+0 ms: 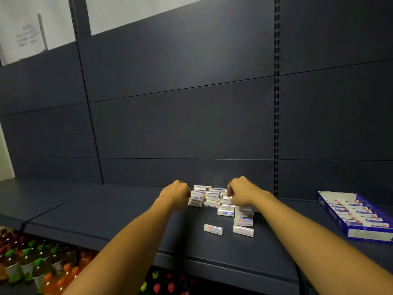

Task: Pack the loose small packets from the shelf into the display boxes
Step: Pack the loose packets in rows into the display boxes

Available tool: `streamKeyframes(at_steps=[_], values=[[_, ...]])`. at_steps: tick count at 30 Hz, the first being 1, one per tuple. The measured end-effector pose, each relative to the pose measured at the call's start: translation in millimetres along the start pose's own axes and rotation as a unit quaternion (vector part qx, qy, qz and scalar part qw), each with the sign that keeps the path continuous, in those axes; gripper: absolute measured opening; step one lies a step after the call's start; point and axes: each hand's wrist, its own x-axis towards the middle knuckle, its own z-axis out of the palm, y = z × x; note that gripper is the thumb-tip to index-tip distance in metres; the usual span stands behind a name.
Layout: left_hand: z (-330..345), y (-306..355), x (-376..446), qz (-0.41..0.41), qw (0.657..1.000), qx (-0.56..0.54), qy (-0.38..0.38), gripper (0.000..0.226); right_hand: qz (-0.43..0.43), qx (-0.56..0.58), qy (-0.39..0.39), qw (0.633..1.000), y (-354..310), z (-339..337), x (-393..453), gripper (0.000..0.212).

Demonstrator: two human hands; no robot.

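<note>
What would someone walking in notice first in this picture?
Two bare arms reach to the back of a dark blue shelf, where the left hand and right hand close in on either side of a heap of small white packets. A few stray packets lie nearer the front edge. At the far right sits a blue display box, already lined with packets.

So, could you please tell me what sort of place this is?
Probably a shop aisle being stocked: dark slotted shelving, drink bottles on the tier below, and a display box of packets on the shelf.
</note>
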Motion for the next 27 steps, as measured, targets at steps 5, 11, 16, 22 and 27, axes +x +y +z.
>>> streamKeyframes(at_steps=[5,11,16,22,27], values=[[19.1,-8.6,26.9,0.008,1.0,-0.027,-0.004,0.029,-0.007,-0.023,-0.021,0.999,7.0,10.0,11.3,0.032],[40.7,-14.4,54.0,0.038,0.998,-0.042,-0.005,0.034,-0.019,-0.051,-0.007,0.998,12.7,11.8,15.5,0.021],[53.6,-14.8,63.6,0.073,0.997,-0.031,0.0,0.025,-0.027,-0.086,-0.015,0.996,3.5,22.2,16.0,0.019],[50.4,-20.1,70.6,0.121,0.993,0.004,-0.001,0.024,-0.027,-0.106,-0.012,0.994,-15.8,32.4,26.0,0.024],[47.2,-32.2,73.3,0.132,0.991,-0.009,-0.003,0.019,-0.028,-0.13,-0.017,0.991,-34.6,42.9,35.8,0.026]])
